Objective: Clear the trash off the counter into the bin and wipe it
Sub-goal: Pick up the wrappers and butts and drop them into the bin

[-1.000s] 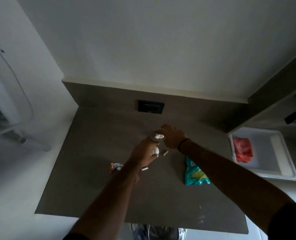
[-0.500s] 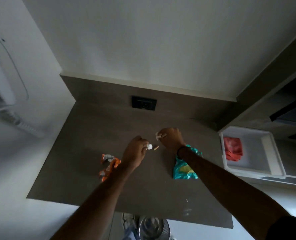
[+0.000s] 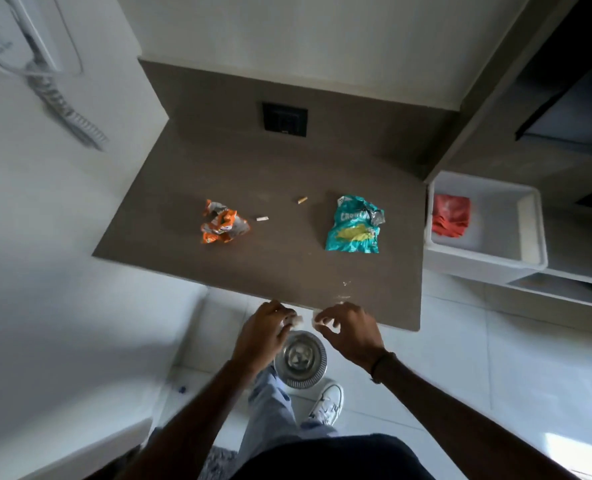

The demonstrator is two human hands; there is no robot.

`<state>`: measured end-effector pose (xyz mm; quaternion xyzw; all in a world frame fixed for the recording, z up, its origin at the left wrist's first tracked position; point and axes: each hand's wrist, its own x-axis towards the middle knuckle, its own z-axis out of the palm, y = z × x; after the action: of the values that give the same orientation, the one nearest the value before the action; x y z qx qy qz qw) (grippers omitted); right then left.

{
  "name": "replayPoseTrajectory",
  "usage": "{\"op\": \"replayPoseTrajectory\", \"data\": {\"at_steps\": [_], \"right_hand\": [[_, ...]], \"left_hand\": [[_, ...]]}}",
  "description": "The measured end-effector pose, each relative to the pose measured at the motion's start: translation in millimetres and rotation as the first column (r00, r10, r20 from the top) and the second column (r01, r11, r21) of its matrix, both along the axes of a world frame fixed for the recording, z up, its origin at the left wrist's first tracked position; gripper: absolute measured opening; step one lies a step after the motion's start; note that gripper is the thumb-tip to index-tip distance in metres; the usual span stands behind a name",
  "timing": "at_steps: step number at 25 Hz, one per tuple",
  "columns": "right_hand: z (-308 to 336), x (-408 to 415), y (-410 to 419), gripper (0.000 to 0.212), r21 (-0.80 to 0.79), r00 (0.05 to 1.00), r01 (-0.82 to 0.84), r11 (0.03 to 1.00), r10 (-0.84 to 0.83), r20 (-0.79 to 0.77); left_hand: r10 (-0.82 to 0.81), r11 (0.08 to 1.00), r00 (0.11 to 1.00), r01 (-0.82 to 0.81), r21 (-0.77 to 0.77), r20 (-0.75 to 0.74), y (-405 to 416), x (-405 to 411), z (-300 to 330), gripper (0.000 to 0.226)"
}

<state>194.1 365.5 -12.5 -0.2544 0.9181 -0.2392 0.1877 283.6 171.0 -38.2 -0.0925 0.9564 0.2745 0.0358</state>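
Both hands hover past the counter's near edge, above a round metal bin (image 3: 300, 359) on the floor. My left hand (image 3: 261, 336) pinches a small white paper wad (image 3: 297, 319). My right hand (image 3: 351, 329) pinches another white paper wad (image 3: 317, 320). On the brown counter (image 3: 273, 271) lie a crumpled orange wrapper (image 3: 222, 224), a teal snack bag (image 3: 355, 226) and two cigarette butts (image 3: 262, 218) (image 3: 302, 199). White crumbs (image 3: 345, 283) dot the counter near its front edge.
A white tub (image 3: 516, 237) holding a red cloth (image 3: 451, 215) sits on a shelf right of the counter. A black wall socket (image 3: 284, 119) is on the backsplash. A wall phone (image 3: 31, 36) hangs at the left. My leg and white shoe (image 3: 327, 403) stand beside the bin.
Both hands pulled back from the middle of the counter to over the bin, each carrying a paper wad. The view tilted down, showing the floor and bin.
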Motion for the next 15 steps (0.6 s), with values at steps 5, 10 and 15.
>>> {"op": "replayPoseTrajectory", "data": {"at_steps": [5, 10, 15], "right_hand": [[-32, 17, 12, 0.03, 0.167, 0.988, -0.093, 0.982, 0.07, 0.14], [-39, 9, 19, 0.021, 0.133, 0.995, -0.004, 0.991, -0.009, 0.101], [-13, -34, 6, 0.014, -0.073, 0.988, 0.114, 0.991, -0.12, -0.098]], "left_hand": [[-0.019, 0.998, 0.975, 0.031, -0.052, 0.22, 24, 25, -29, 0.029], [0.067, 0.998, 0.983, -0.065, -0.019, 0.174, 14, 32, -30, 0.031], [0.171, 0.985, 0.985, -0.171, -0.023, -0.016, -27, 5, 1, 0.017]]}}
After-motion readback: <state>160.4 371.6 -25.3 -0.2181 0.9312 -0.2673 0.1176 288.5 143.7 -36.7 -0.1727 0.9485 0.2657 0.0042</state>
